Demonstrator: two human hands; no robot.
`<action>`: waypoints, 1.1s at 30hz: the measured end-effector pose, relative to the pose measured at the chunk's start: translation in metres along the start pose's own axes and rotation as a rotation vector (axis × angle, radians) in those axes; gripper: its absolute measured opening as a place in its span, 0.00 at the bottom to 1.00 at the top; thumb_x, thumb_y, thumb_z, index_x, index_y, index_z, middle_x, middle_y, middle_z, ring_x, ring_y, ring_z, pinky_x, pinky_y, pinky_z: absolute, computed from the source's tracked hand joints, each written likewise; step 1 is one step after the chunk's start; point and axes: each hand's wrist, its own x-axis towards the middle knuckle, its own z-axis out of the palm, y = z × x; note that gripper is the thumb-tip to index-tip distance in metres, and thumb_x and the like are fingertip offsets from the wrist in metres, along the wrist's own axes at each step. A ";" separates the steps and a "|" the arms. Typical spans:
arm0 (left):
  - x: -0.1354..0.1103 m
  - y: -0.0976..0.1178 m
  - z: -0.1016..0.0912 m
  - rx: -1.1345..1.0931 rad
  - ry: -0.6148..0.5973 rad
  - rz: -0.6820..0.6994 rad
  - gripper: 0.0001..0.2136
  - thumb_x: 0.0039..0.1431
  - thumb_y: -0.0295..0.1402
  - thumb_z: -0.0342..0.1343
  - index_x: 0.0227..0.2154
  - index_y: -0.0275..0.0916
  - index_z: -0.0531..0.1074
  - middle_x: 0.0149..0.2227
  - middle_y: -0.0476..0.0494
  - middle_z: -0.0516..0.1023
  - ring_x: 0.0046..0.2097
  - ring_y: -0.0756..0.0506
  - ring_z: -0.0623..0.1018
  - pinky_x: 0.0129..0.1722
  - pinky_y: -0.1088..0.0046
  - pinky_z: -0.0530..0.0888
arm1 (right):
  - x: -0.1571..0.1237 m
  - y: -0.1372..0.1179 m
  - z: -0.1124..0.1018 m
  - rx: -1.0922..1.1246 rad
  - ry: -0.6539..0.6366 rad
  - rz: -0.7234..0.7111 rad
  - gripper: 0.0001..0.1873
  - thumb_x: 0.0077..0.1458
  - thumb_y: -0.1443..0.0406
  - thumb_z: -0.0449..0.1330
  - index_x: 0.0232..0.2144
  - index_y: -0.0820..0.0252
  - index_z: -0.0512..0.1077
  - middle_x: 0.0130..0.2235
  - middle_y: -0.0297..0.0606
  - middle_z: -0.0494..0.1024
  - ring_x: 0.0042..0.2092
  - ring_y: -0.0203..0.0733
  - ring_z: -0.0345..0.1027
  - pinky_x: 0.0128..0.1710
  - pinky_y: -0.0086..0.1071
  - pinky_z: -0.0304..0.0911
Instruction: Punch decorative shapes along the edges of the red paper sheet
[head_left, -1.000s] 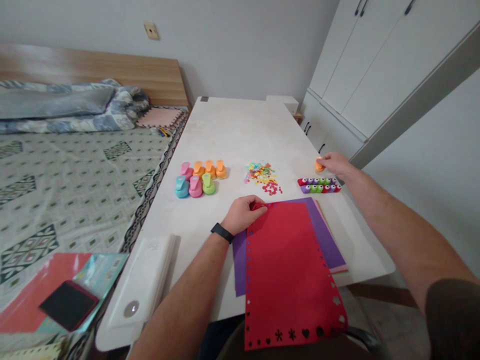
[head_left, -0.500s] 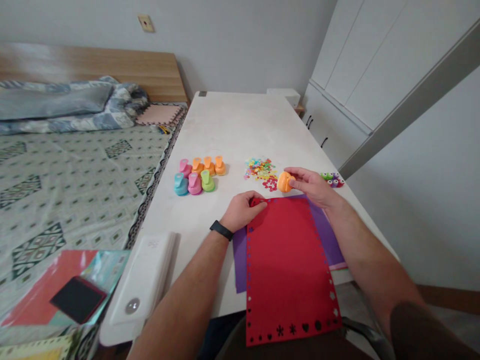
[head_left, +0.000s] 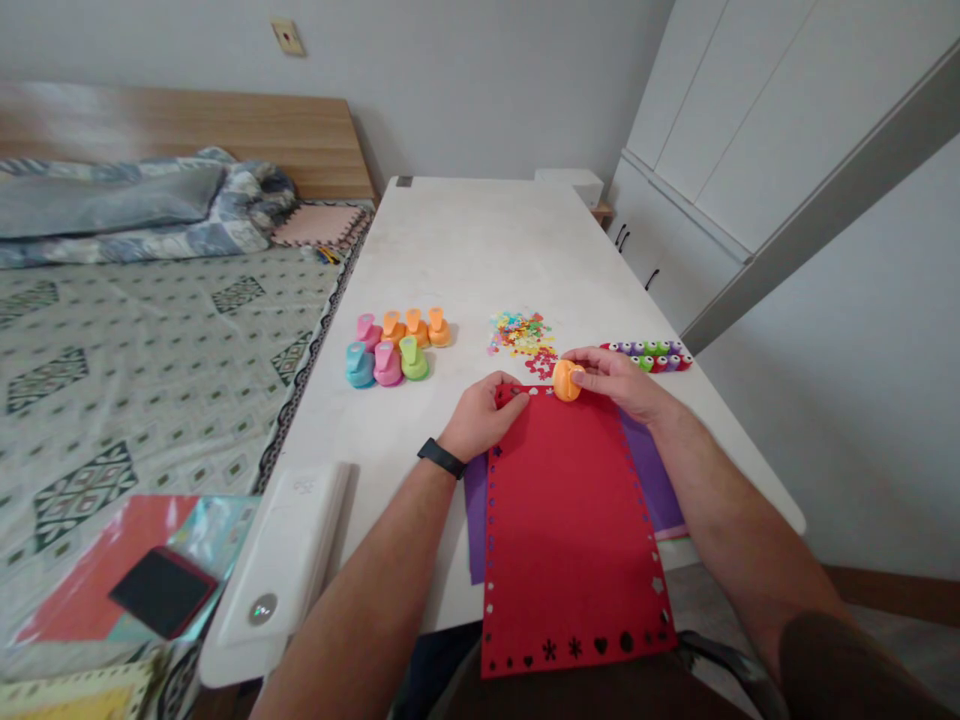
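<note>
A red sheet of paper [head_left: 570,520], punched with small shapes along its edges, lies over purple paper [head_left: 651,470] and hangs past the table's front edge. My left hand [head_left: 487,415] pinches its far left corner, thumb on top. In my right hand [head_left: 619,383] is an orange craft punch [head_left: 567,381], held at the sheet's far edge, right of several punched holes. Whether the paper sits in the punch's slot I cannot tell. Just beyond lie red paper cut-outs [head_left: 541,364] and a pile of multicoloured confetti shapes [head_left: 517,330].
Left on the white table [head_left: 480,240] stand several craft punches [head_left: 388,362] in blue, pink, green and orange. Small punches [head_left: 651,355] line up at the right. A white device [head_left: 289,560] lies front left, near a dark phone-like object [head_left: 163,590] on plastic-wrapped paper.
My right hand has brought the orange punch down and toward me, onto the red sheet's far edge. The small punches at the right show more fully. My left hand keeps its grip.
</note>
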 end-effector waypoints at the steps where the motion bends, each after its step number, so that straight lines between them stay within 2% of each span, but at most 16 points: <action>1: 0.000 0.000 0.000 -0.003 0.002 0.000 0.15 0.62 0.48 0.58 0.40 0.40 0.75 0.30 0.49 0.78 0.29 0.49 0.72 0.30 0.73 0.67 | 0.000 0.001 0.000 -0.007 -0.009 0.000 0.25 0.54 0.54 0.71 0.51 0.57 0.76 0.49 0.41 0.81 0.48 0.45 0.75 0.54 0.41 0.67; 5: 0.000 -0.002 0.001 0.007 0.009 0.004 0.15 0.62 0.47 0.58 0.41 0.40 0.75 0.30 0.49 0.78 0.30 0.49 0.72 0.30 0.73 0.67 | 0.000 0.005 -0.001 -0.040 -0.038 -0.003 0.24 0.56 0.54 0.70 0.52 0.56 0.75 0.50 0.41 0.81 0.49 0.46 0.75 0.54 0.42 0.67; 11: 0.000 -0.001 0.001 0.021 0.015 0.006 0.14 0.63 0.46 0.58 0.41 0.40 0.74 0.30 0.50 0.77 0.30 0.48 0.72 0.31 0.73 0.67 | 0.001 0.007 -0.001 -0.115 -0.100 -0.026 0.25 0.59 0.55 0.67 0.56 0.55 0.74 0.56 0.42 0.79 0.56 0.50 0.72 0.61 0.46 0.63; 17: 0.000 0.000 0.001 0.035 0.009 -0.005 0.15 0.62 0.47 0.57 0.40 0.40 0.74 0.29 0.50 0.77 0.29 0.48 0.72 0.30 0.72 0.67 | 0.000 0.004 0.001 -0.153 -0.143 -0.041 0.25 0.57 0.54 0.68 0.55 0.55 0.74 0.51 0.41 0.80 0.50 0.48 0.75 0.54 0.42 0.68; 21: 0.000 0.000 0.002 0.036 0.019 -0.003 0.14 0.62 0.47 0.57 0.40 0.41 0.74 0.29 0.50 0.77 0.29 0.48 0.72 0.30 0.72 0.67 | 0.000 0.005 0.005 -0.239 -0.090 -0.037 0.28 0.54 0.54 0.70 0.55 0.55 0.73 0.48 0.40 0.81 0.46 0.47 0.75 0.50 0.42 0.70; 26: 0.000 0.001 0.001 0.029 0.018 -0.004 0.15 0.62 0.47 0.58 0.40 0.40 0.75 0.28 0.50 0.77 0.29 0.48 0.72 0.29 0.72 0.67 | 0.002 0.007 0.005 -0.322 -0.081 -0.048 0.26 0.55 0.53 0.70 0.53 0.54 0.75 0.46 0.39 0.81 0.45 0.47 0.75 0.48 0.41 0.71; 33: 0.000 -0.001 0.001 0.030 0.023 -0.007 0.15 0.62 0.47 0.58 0.41 0.40 0.75 0.30 0.48 0.79 0.30 0.47 0.73 0.30 0.72 0.67 | 0.002 0.008 0.002 -0.263 -0.104 -0.037 0.24 0.56 0.53 0.69 0.52 0.55 0.74 0.47 0.38 0.81 0.46 0.47 0.75 0.49 0.41 0.69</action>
